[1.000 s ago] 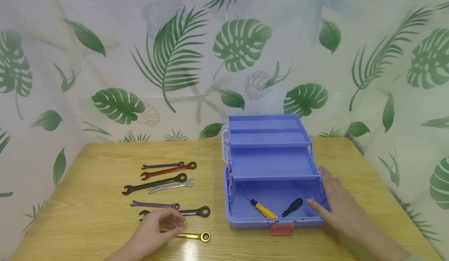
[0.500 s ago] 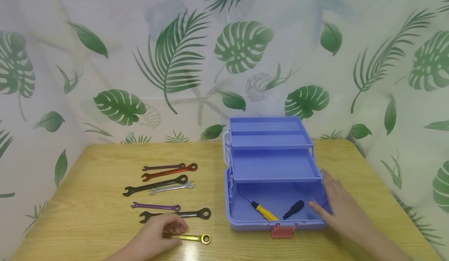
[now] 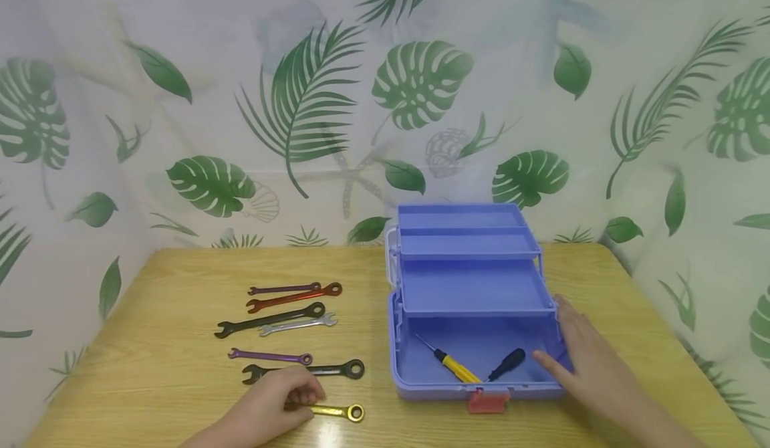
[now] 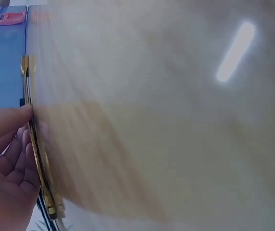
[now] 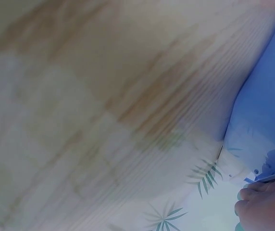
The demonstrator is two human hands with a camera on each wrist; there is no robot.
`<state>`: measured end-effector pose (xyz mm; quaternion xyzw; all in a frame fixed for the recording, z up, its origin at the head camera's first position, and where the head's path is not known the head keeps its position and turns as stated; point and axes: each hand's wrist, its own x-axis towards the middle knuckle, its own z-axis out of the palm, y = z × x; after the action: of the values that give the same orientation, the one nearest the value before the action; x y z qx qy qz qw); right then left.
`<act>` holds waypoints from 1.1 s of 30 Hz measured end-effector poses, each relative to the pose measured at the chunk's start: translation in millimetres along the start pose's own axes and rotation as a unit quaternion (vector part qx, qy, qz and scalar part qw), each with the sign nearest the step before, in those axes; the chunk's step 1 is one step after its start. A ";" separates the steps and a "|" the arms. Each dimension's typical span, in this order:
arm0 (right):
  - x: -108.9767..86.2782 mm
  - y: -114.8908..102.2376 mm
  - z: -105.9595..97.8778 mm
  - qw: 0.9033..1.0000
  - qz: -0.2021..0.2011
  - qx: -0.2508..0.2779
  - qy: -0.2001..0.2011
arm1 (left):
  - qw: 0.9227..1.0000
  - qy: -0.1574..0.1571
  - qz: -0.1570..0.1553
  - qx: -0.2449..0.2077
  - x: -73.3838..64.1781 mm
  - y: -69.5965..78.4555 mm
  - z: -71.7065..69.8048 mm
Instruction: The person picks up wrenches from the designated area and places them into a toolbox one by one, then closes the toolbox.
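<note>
Seven wrenches (image 3: 269, 319) lie nearer the left edge of the table (image 3: 162, 314); left hand (image 3: 273, 401) pinches the gold wrench (image 3: 331, 410). Toolbox (image 3: 475, 287) holds two screwdrivers (image 3: 460, 370); right hand (image 3: 592, 364) rests against it, thumb spread.

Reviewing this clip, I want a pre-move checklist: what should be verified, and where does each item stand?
1. Left hand on the gold ring-end wrench: ok, thumb and fingers at its shaft.
2. Wrench lifted off the table: cannot tell.
3. Right hand at the toolbox: ok, against its right side.
4. Trays spread open: ok, stepped back.
5. Bottom compartment empty: not ok, a yellow-handled screwdriver and black-handled screwdriver lie inside.
6. Red latch unfastened: ok, hanging in front.
</note>
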<state>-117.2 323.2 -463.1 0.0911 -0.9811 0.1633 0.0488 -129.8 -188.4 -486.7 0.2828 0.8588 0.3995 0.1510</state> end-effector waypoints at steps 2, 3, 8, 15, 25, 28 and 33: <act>0.5 -0.3 0.0 1.000 0.000 0.002 0.000 | 1.000 0.000 0.011 0.019 0.5 0.0 -1.0; 0.6 -0.1 0.0 1.000 -0.002 0.001 0.004 | 0.999 -0.001 0.020 0.030 0.9 0.0 -1.2; -1.6 2.5 -0.1 1.000 -0.012 0.002 0.021 | 0.997 -0.012 0.049 0.057 2.3 -0.9 0.4; -2.5 4.6 2.5 1.000 -0.009 0.000 0.011 | 0.997 -0.013 0.035 0.064 2.8 0.7 2.3; 0.6 2.5 2.5 1.000 -0.007 0.002 0.010 | 0.997 -0.009 0.026 0.067 3.3 2.3 -0.8; 0.6 3.0 3.5 1.000 -0.012 0.005 0.017 | 0.998 -0.012 0.019 0.064 3.2 3.1 -2.4; -0.7 3.5 5.2 1.000 -0.015 0.008 0.025 | 0.998 -0.016 0.011 0.052 3.6 4.1 -4.3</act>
<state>-117.5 324.9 -469.2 0.1020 -0.9768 0.1725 0.0751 -133.3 -186.7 -480.9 0.3060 0.8727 0.3516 0.1451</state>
